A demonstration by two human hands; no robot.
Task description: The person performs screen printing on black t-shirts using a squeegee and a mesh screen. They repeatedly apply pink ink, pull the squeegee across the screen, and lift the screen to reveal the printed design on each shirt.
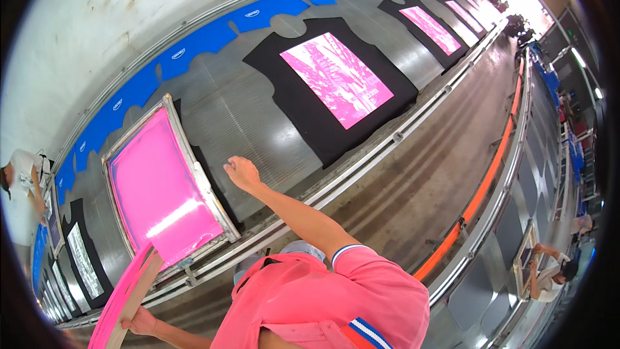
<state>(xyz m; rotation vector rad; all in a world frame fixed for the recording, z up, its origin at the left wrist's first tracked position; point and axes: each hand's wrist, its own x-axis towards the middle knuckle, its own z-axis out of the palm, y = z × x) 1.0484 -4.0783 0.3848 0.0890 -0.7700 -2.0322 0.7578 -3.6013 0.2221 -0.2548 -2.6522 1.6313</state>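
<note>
My left hand (142,322), at the lower left, is closed round the wooden handle of a squeegee (137,291) coated with pink ink. The squeegee's far end reaches the near edge of a framed printing screen (158,181). Wet pink ink covers the screen's mesh, and its frame lies over a black shirt (213,181), mostly hidden beneath. To the right of the frame, my right hand (242,173) hovers above the grey table (226,116). Its fingers are loosely curled, with nothing visible in them.
A black shirt (387,64) with a pink-and-white print lies to the right; several more follow farther off. Blue cut pieces (187,55) line the far edge. Metal rails (394,137) border the table. An orange rail (481,187) crosses the aisle. Other people (24,171) (552,278) work left and right.
</note>
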